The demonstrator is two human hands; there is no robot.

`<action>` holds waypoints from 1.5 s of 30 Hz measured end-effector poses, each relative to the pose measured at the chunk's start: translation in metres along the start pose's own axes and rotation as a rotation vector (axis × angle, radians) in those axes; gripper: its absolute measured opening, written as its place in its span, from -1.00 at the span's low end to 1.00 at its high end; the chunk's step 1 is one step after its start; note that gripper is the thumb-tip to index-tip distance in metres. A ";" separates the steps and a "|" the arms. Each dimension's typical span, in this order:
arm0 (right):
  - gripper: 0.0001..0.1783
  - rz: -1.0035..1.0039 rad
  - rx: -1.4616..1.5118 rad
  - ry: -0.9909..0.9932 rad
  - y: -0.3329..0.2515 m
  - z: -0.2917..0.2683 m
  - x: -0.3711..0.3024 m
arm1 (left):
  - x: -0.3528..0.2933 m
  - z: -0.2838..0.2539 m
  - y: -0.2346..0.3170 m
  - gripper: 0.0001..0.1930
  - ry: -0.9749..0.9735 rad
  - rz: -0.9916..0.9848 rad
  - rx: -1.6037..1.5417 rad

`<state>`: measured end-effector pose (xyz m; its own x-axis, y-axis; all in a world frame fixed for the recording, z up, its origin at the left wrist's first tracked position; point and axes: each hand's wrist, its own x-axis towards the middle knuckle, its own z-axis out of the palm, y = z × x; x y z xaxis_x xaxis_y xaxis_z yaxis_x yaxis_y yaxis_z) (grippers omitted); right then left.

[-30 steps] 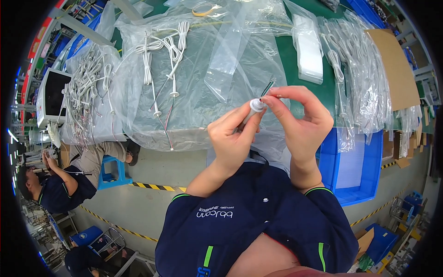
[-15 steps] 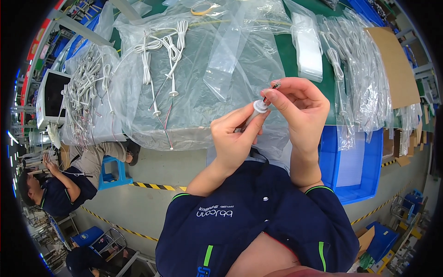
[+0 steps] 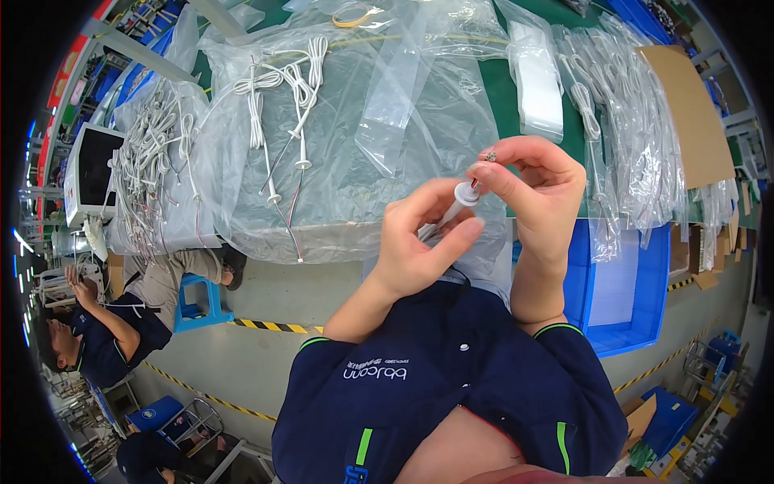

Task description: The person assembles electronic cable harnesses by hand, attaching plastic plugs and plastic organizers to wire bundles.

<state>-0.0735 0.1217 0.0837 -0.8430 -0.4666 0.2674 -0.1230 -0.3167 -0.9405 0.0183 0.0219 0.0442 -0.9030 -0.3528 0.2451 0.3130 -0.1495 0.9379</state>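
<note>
Between my hands is a white cable end with a round flanged sleeve [image 3: 464, 194], tilted with its flange up toward the right. My left hand [image 3: 415, 242] is loosely curled about the sleeve's lower part, its thumb lifted away to the side and its fingers slightly blurred. My right hand [image 3: 540, 185] pinches the thin red and dark wires [image 3: 475, 184] coming out of the flange, thumb against forefinger. A small connector tip [image 3: 490, 157] shows above that pinch. The rest of this cable is mostly hidden by my left hand.
Clear plastic sheeting [image 3: 347, 194] covers much of the green table. Bundled white cables [image 3: 302, 97] lie on it, with a heap of more cables [image 3: 149, 153] at left. Bagged cables [image 3: 621, 121] and cardboard [image 3: 689, 113] are at right, above a blue bin [image 3: 617, 323]. A co-worker [image 3: 117, 323] sits at far left.
Both hands have shifted slightly right with the cable end. My left thumb has come off the sleeve. The co-worker's hands have risen a little.
</note>
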 end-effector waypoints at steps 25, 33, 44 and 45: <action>-0.84 -0.166 -0.027 -0.126 -0.003 0.004 -0.007 | 0.003 0.006 0.015 -0.82 -0.014 0.146 -0.145; -0.70 -0.151 0.031 -0.102 -0.003 0.005 -0.004 | 0.004 -0.001 0.016 -0.85 0.058 0.099 -0.280; -0.83 -0.187 -0.073 -0.076 -0.001 0.010 -0.006 | 0.003 0.000 0.016 -0.84 0.096 0.046 -0.255; -0.79 -0.203 -0.089 -0.096 -0.001 0.010 -0.006 | 0.002 0.000 0.016 -0.84 0.098 0.040 -0.264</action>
<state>-0.0635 0.1164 0.0848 -0.7428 -0.4788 0.4680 -0.3345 -0.3401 -0.8789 0.0212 0.0190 0.0593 -0.8596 -0.4490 0.2438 0.4254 -0.3644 0.8284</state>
